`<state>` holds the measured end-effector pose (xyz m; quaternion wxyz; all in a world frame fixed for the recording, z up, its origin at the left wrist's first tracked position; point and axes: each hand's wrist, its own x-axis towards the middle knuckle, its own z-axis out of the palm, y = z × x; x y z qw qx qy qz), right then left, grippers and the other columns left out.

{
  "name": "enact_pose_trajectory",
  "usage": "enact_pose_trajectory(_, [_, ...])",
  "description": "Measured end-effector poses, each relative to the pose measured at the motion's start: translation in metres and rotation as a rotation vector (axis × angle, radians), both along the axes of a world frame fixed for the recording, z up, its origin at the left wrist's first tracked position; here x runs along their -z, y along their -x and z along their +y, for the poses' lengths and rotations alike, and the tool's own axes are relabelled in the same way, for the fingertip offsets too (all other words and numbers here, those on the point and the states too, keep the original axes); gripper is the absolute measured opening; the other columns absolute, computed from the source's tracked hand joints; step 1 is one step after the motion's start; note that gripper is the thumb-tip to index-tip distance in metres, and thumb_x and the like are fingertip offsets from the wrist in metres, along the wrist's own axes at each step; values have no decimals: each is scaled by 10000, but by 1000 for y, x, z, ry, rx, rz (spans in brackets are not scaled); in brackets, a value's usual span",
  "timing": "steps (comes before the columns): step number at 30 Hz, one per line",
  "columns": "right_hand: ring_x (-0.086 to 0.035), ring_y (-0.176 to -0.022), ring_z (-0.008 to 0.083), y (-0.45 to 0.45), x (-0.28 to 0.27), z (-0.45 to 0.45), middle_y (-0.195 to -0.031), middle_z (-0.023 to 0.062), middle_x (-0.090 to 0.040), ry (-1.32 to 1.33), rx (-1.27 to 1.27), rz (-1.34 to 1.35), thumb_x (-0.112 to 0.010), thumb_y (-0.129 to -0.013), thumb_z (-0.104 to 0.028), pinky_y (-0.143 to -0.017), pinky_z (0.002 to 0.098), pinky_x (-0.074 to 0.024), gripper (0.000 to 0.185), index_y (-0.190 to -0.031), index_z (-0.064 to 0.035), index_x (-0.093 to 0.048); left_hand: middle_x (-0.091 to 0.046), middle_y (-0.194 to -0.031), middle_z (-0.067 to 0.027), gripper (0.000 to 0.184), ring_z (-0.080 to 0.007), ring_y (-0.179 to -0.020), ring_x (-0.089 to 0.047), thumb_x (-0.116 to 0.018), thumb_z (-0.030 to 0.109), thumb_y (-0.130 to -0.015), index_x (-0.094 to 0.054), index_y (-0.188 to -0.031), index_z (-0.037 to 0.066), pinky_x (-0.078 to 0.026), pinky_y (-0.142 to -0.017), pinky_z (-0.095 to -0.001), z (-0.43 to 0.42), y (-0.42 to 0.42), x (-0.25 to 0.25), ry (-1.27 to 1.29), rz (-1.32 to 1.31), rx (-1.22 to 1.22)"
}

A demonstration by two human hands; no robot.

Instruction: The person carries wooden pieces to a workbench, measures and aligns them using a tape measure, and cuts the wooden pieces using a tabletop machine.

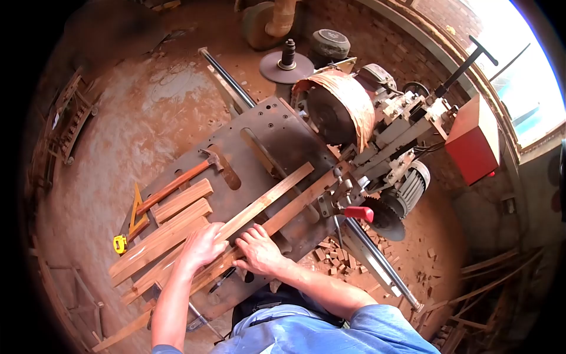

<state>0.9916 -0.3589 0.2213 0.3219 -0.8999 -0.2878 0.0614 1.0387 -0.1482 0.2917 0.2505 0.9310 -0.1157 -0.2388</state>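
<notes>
A long wooden strip point(268, 200) lies slantwise over the dark metal machine table point(277, 135). My left hand point(203, 245) is closed round its near part, with the fingers curled over the wood. Just right of it, my right hand point(257, 251) rests with bent, slightly parted fingers on the wooden fence point(295, 206) beside the strip. Whether its fingertips press on the strip is hard to tell. Several cut wooden pieces point(159, 245) lie side by side left of my left hand. A hammer point(183, 177) with an orange handle lies beyond them.
An orange set square point(137, 221) and a yellow tape measure point(119, 243) lie at the table's left edge. A circular saw blade point(386, 219) and a red-handled clamp point(356, 213) are on the right. Wood offcuts point(337, 259) cover the floor below. A pen point(221, 280) lies near my body.
</notes>
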Motion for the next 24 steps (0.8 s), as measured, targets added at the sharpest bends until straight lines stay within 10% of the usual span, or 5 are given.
enact_pose_trajectory(13, [-619, -1103, 393, -23, -46, -104, -1177, 168, -668, -232, 195, -179, -792, -777, -59, -977, 485, -506, 333, -1094, -49, -691, -690, -1054, -202, 314, -406, -1033, -670, -627, 152, -896, -648, -1197, 67, -556, -872, -521, -109, 13, 52, 14, -72, -36])
enact_pose_trajectory(24, [-575, -1223, 391, -43, 6, -124, -1257, 194, -662, 26, 278, -119, -740, -866, -135, -1065, 472, -462, 303, -1118, 28, -698, -633, -1044, -209, 277, -392, -1009, -664, -653, 217, -919, -631, -1124, 33, -539, -851, -518, -122, 27, 81, 147, -255, -136])
